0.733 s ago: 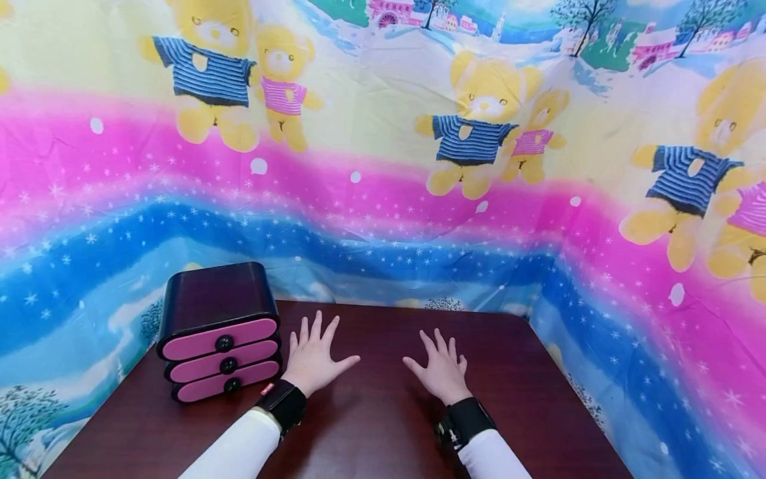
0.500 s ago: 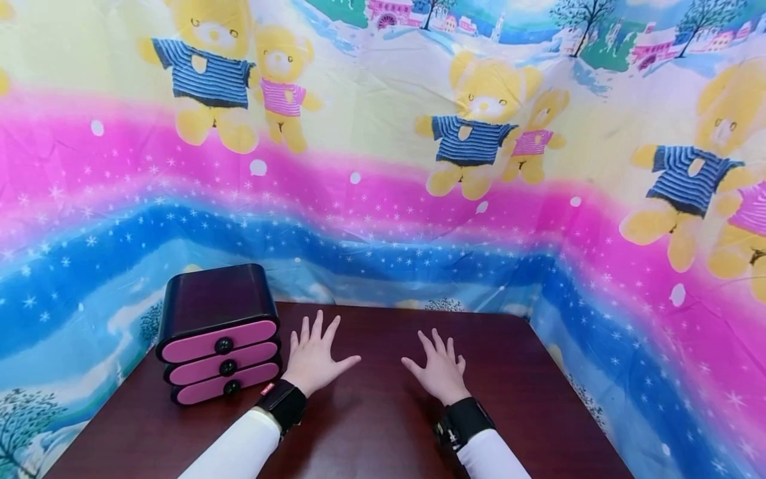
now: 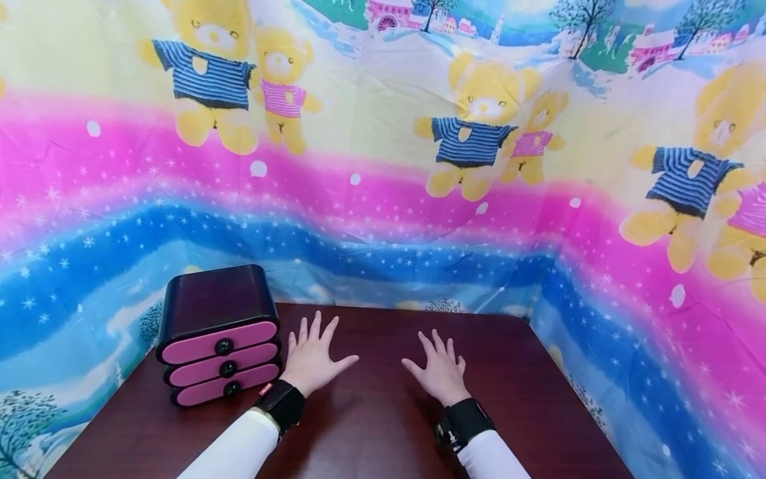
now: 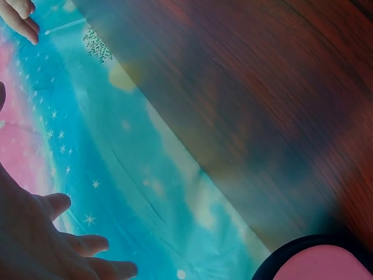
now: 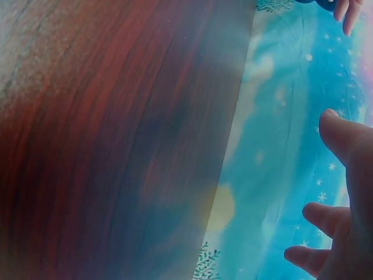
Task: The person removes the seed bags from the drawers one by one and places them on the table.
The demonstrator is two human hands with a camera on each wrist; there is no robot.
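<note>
My left hand is held over the dark wooden table with fingers straight and spread, holding nothing. Just to its left stands a small black chest of drawers with three pink fronts and round black knobs, all drawers closed. My right hand hovers over the table on the other side, fingers spread, with nothing in it. The left wrist view shows my left fingers at lower left and a rounded pink drawer front at lower right. In the right wrist view, my right fingers stretch out at the right edge.
The reddish-brown table spreads under both hands. Behind it and along both sides hangs a cloth printed with bears, snowflakes and trees. Black bands wrap both wrists, below white sleeves.
</note>
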